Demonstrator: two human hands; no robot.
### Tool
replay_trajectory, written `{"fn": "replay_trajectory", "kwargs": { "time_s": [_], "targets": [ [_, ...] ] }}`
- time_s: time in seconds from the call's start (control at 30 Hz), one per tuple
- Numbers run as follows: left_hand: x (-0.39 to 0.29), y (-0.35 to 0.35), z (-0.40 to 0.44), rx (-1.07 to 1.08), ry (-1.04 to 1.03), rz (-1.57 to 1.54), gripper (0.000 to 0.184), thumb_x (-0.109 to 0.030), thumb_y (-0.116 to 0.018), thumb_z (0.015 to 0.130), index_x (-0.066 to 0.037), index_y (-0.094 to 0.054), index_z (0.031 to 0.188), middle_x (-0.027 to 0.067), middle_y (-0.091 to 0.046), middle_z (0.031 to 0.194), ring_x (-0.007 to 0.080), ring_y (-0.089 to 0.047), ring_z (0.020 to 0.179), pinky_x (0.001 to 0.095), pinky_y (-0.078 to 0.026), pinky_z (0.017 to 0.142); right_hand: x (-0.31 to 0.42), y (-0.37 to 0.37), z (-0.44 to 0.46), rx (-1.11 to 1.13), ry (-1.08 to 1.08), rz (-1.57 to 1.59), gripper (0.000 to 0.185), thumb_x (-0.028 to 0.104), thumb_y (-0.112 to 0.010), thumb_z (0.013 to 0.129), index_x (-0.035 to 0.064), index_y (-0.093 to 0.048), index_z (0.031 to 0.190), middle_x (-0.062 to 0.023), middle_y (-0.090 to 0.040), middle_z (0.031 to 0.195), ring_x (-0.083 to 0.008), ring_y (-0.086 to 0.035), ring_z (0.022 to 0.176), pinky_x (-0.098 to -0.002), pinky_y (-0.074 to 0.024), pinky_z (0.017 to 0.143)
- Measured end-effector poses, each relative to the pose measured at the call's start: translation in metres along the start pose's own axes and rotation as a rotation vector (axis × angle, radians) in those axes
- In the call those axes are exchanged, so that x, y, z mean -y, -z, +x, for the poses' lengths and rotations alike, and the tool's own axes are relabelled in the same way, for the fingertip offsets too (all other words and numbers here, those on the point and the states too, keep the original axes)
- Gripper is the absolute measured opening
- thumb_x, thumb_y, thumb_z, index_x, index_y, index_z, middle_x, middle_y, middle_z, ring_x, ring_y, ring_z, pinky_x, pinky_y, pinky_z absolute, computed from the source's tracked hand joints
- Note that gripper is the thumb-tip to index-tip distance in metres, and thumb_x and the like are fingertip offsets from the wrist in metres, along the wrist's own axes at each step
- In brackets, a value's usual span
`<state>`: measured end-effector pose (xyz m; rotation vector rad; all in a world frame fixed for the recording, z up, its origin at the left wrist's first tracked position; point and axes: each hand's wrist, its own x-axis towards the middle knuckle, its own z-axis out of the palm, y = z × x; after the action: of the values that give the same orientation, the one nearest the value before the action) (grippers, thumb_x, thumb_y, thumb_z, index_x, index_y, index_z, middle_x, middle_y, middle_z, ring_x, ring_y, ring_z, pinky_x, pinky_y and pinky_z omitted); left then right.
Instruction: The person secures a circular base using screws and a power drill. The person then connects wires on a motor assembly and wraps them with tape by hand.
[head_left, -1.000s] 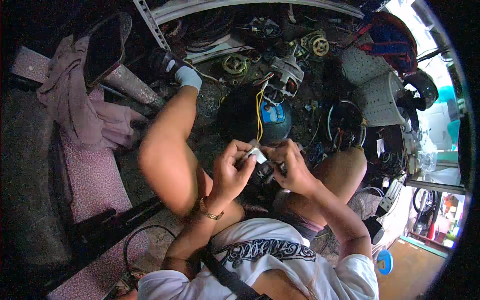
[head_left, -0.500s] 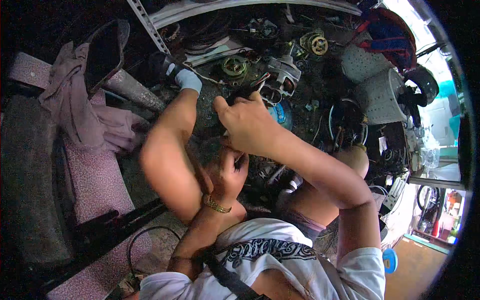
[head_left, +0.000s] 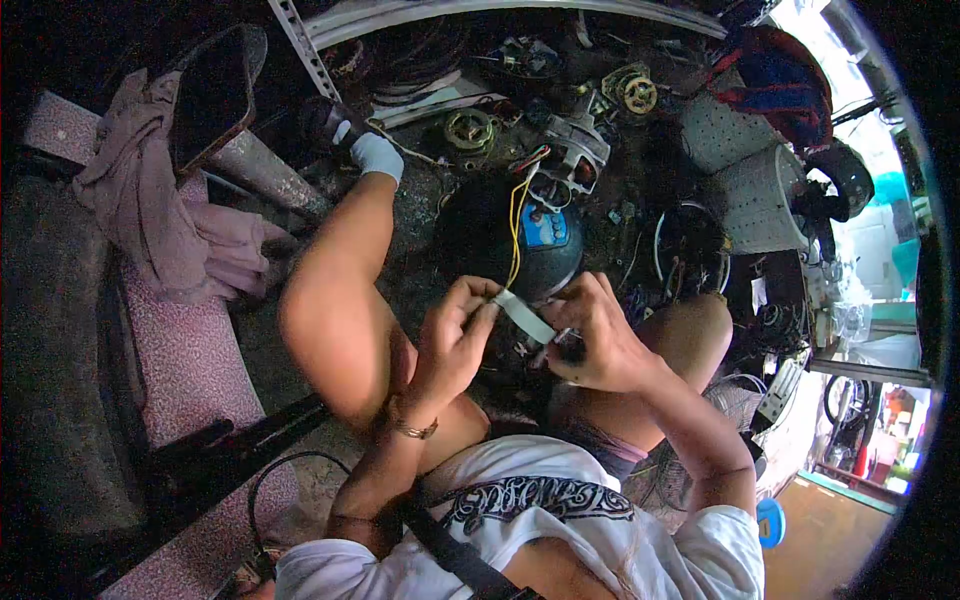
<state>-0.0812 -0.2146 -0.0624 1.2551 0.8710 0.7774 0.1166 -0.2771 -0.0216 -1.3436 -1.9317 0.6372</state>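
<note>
My left hand (head_left: 460, 330) is closed in a pinch on the ends of yellow wires (head_left: 516, 235) and on one end of a pale, shiny strip of tape (head_left: 526, 318). The strip stretches across to my right hand (head_left: 610, 340), whose fingers are wrapped round a dark tape roll, mostly hidden by them. Upward, the wires lead to a grey electric fan motor (head_left: 572, 155). Just below the motor stands a dark rounded fan base with a blue control panel (head_left: 545, 228).
Loose round motor parts (head_left: 468, 132) lie on the dark floor beyond. Perforated pale bins (head_left: 760, 195) stand at the right, near a round wire-rimmed part (head_left: 690, 245). A pink speckled bench (head_left: 190, 350) with a draped cloth (head_left: 150, 220) is at left.
My right hand has come down and to the right, away from above my left hand. The tape strip now shows stretched between them, and the yellow wires and blue panel have come into view.
</note>
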Motion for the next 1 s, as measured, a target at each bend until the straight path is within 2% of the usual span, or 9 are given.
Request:
{"fn": "replay_trajectory", "kwargs": {
  "time_s": [0.07, 0.37, 0.47, 0.5, 0.57, 0.67, 0.73, 0.87, 1.0],
  "targets": [
    [0.002, -0.001, 0.0, 0.025, -0.054, 0.049, 0.016, -0.007, -0.057, 0.088, 0.002, -0.054, 0.1, 0.005, -0.063, 0.082, 0.007, -0.055, 0.073, 0.0201, -0.042, 0.065, -0.014, 0.003, -0.002, 0.112, 0.144, -0.354, 0.059, 0.004, -0.07, 0.06, -0.0009, -0.039, 0.109, -0.0154, -0.056, 0.103, -0.0361, -0.049, 0.094, -0.0471, -0.0381, 0.079],
    [0.036, -0.017, 0.007, -0.352, -0.488, 0.491, 0.016, -0.004, -0.069, 0.075, -0.005, -0.056, 0.085, 0.0122, -0.067, 0.076, 0.0248, -0.068, 0.067, 0.0316, -0.05, 0.056, 0.008, 0.008, 0.062, -0.176, 0.219, -0.2, 0.031, 0.003, -0.064, 0.066, 0.0035, -0.052, 0.095, -0.0124, -0.061, 0.088, -0.0325, -0.052, 0.078, -0.04, -0.0441, 0.068],
    [0.032, -0.019, 0.009, -0.426, -0.629, 0.588, 0.019, -0.005, -0.072, 0.072, -0.005, -0.057, 0.084, 0.0098, -0.066, 0.075, 0.0277, -0.066, 0.064, 0.0338, -0.05, 0.054, 0.029, 0.003, 0.095, -0.055, 0.173, -0.323, 0.039, 0.004, -0.068, 0.067, 0.0029, -0.049, 0.102, -0.0132, -0.064, 0.089, -0.033, -0.059, 0.074, -0.0401, -0.0473, 0.065],
    [0.033, -0.019, 0.009, -0.438, -0.654, 0.621, 0.019, -0.006, -0.072, 0.072, -0.006, -0.057, 0.084, 0.0091, -0.066, 0.074, 0.0272, -0.065, 0.062, 0.0339, -0.05, 0.054, 0.038, 0.001, 0.106, 0.131, -0.038, -0.416, 0.045, 0.009, -0.071, 0.067, 0.0022, -0.047, 0.104, -0.0144, -0.064, 0.083, -0.0345, -0.06, 0.072, -0.0414, -0.0477, 0.062],
    [0.032, -0.016, 0.009, -0.424, -0.66, 0.686, 0.019, -0.006, -0.072, 0.073, -0.006, -0.057, 0.084, 0.0087, -0.066, 0.074, 0.0269, -0.065, 0.062, 0.0343, -0.049, 0.054, 0.039, -0.005, 0.117, 0.316, -0.248, -0.5, 0.051, 0.013, -0.074, 0.066, 0.0015, -0.045, 0.107, -0.0156, -0.064, 0.077, -0.0361, -0.062, 0.069, -0.0428, -0.0481, 0.059],
    [0.035, -0.011, 0.008, -0.408, -0.658, 0.766, 0.017, -0.007, -0.071, 0.075, -0.005, -0.056, 0.084, 0.0086, -0.065, 0.073, 0.0271, -0.064, 0.062, 0.0353, -0.05, 0.055, 0.031, -0.011, 0.123, 0.199, -0.211, -0.48, 0.064, 0.018, -0.075, 0.065, 0.0015, -0.039, 0.115, -0.0183, -0.063, 0.068, -0.04, -0.062, 0.067, -0.0454, -0.0476, 0.055],
    [0.028, -0.008, 0.005, -0.399, -0.647, 0.783, 0.017, -0.008, -0.07, 0.076, -0.005, -0.056, 0.085, 0.009, -0.065, 0.073, 0.0276, -0.064, 0.063, 0.0359, -0.05, 0.056, 0.033, -0.005, 0.116, 0.1, -0.352, -0.248, 0.066, 0.011, -0.074, 0.064, 0.0037, -0.036, 0.118, -0.0182, -0.063, 0.073, -0.0321, -0.065, 0.072, -0.0393, -0.049, 0.061],
    [0.003, -0.005, 0.001, -0.364, -0.52, 0.753, 0.014, -0.01, -0.064, 0.082, -0.003, -0.056, 0.091, 0.0118, -0.064, 0.078, 0.0278, -0.065, 0.07, 0.0353, -0.051, 0.06, 0.047, 0.017, 0.078, -0.023, -0.332, 0.343, 0.063, -0.004, -0.066, 0.066, 0.005, -0.03, 0.117, -0.0119, -0.062, 0.087, -0.0142, -0.058, 0.086, -0.0268, -0.0443, 0.074],
    [-0.006, -0.01, 0.006, -0.255, -0.346, 0.416, 0.011, -0.008, -0.054, 0.089, -0.002, -0.056, 0.098, 0.0115, -0.065, 0.083, 0.0199, -0.066, 0.074, 0.0311, -0.05, 0.063, 0.015, 0.007, 0.027, -0.072, -0.145, 0.24, 0.063, -0.003, -0.067, 0.067, 0.0027, -0.029, 0.116, -0.0147, -0.062, 0.092, -0.0202, -0.061, 0.086, -0.028, -0.0466, 0.074]
  ]
}}
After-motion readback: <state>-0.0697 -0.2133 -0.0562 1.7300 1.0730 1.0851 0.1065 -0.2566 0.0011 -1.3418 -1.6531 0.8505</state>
